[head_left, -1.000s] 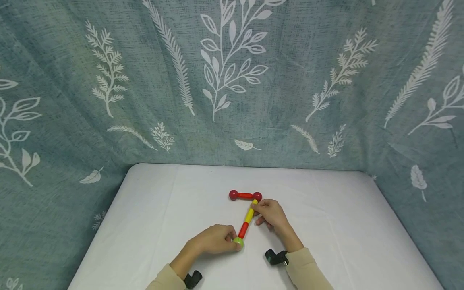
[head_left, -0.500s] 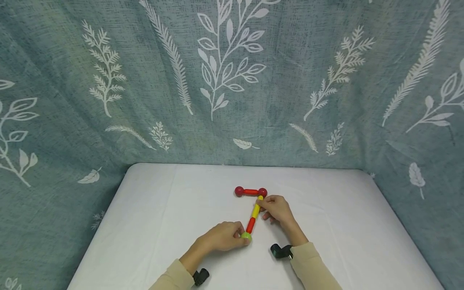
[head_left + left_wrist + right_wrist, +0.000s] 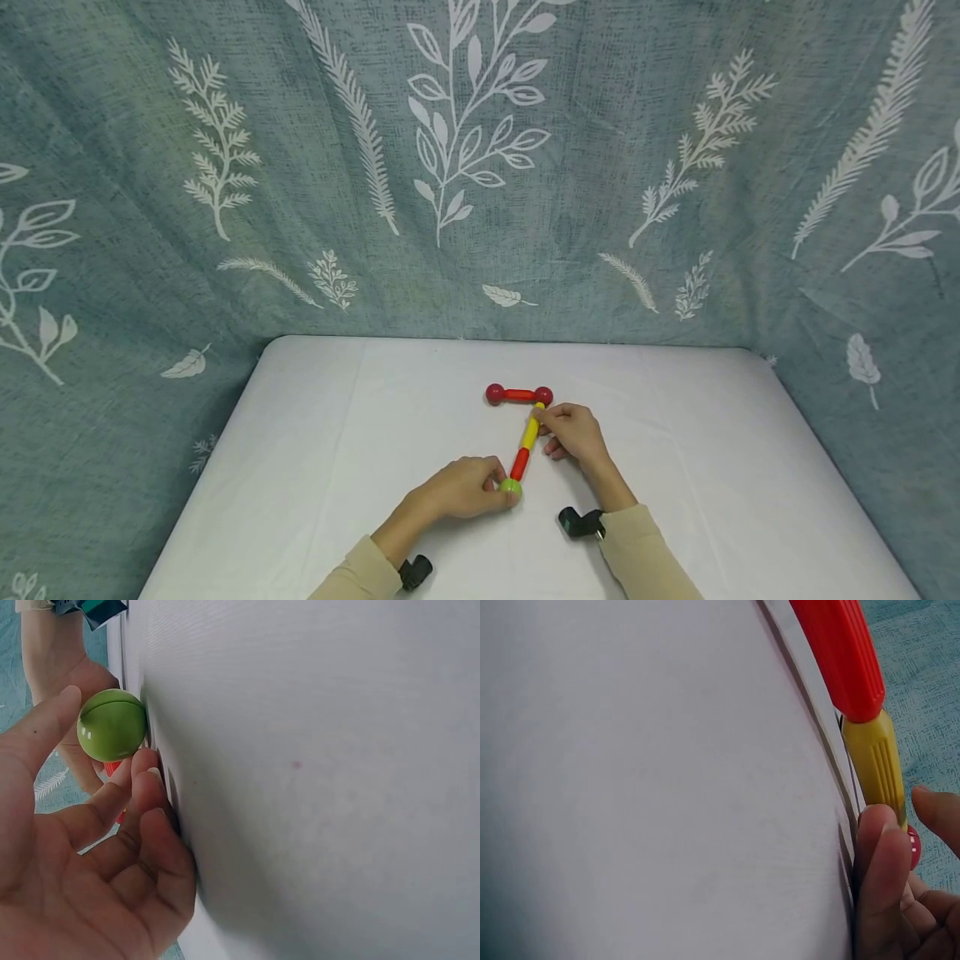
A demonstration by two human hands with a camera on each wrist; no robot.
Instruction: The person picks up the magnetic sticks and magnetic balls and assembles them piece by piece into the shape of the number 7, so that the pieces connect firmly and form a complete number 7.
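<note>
My left hand (image 3: 468, 490) pinches a green ball (image 3: 111, 724) between thumb and fingers, low over the white table. From that ball a red rod (image 3: 520, 464) runs away from me, end to end with a yellow rod (image 3: 530, 432). Thumb and fingers of my right hand (image 3: 573, 432) hold the yellow rod near its far end. Beyond it lies a dark red ball (image 3: 543, 396), touching the yellow rod's tip. Another red rod (image 3: 518, 395) joins this ball to a second dark red ball (image 3: 495, 394) on the left. In the right wrist view, fingertips partly cover the yellow rod (image 3: 874, 761).
A white cloth-covered table (image 3: 360, 433) surrounds the pieces. Behind its far edge hangs a green leaf-patterned curtain (image 3: 337, 167). Black wrist cameras are strapped below both hands, one by the right sleeve (image 3: 648, 550).
Both hands and the joined rods and balls have shifted right and slightly away from me. Over the last half second they stay almost still, with both holds kept.
</note>
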